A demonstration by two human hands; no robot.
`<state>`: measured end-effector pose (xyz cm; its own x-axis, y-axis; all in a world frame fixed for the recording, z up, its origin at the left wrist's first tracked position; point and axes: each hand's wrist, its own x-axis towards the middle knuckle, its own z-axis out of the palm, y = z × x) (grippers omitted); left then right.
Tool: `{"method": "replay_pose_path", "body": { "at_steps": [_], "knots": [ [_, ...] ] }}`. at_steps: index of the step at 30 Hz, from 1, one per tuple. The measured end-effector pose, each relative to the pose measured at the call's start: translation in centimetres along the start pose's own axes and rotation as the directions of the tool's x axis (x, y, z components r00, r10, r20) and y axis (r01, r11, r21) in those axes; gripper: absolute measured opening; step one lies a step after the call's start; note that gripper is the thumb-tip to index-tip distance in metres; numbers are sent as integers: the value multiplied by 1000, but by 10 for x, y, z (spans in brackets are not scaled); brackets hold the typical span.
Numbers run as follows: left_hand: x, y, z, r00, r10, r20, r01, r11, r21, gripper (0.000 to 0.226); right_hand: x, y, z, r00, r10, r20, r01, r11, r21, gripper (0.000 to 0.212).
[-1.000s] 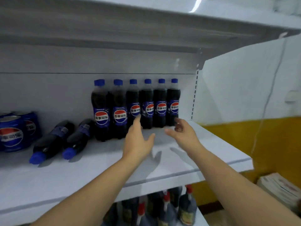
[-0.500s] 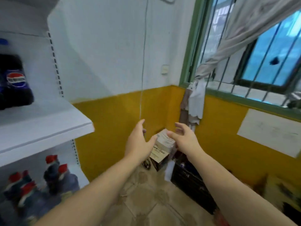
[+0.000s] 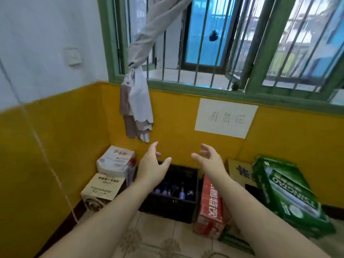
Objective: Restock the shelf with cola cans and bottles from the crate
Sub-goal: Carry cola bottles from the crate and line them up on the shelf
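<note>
left hand (image 3: 151, 170), right hand (image 3: 211, 162) above crate (image 3: 173, 207)

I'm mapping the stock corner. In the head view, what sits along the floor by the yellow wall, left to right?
stacked boxes → black crate → red carton → yellow box → green carton

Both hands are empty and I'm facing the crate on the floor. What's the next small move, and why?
Probably lower both hands toward the black crate and take hold of a bottle. The left hand and right hand hover above it with fingers spread, holding nothing, and the tops of bottles show inside the crate, seemingly unobstructed.
</note>
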<state>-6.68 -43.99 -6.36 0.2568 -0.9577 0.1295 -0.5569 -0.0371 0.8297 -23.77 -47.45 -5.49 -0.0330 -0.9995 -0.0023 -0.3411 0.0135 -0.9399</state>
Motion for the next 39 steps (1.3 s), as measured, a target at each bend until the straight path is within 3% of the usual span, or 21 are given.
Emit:
{"method": "replay_pose_path", "body": {
  "at_steps": [5,13,24,30,39],
  "knots": [
    [98,-14,20,992,27,120,-29,999,16,57,76,17,6,994,91,-56,-93,995,-23,54],
    [203,-44,98,955,-75,285,81,997,-8,54,178,80,-1,952,282,-119,-282,959,18,52],
    [330,-92,161,925,-248,288,211,965,155,49,351,158,45,906,417,70,-417,909,-19,50],
    [365,-181,193,853,-405,329,356,913,201,50,398,227,101,817,538,207,-532,842,-90,53],
    [390,-406,297,783,-505,363,446,863,237,52,442,440,238,698,688,197,-636,723,-270,55]
  ]
}}
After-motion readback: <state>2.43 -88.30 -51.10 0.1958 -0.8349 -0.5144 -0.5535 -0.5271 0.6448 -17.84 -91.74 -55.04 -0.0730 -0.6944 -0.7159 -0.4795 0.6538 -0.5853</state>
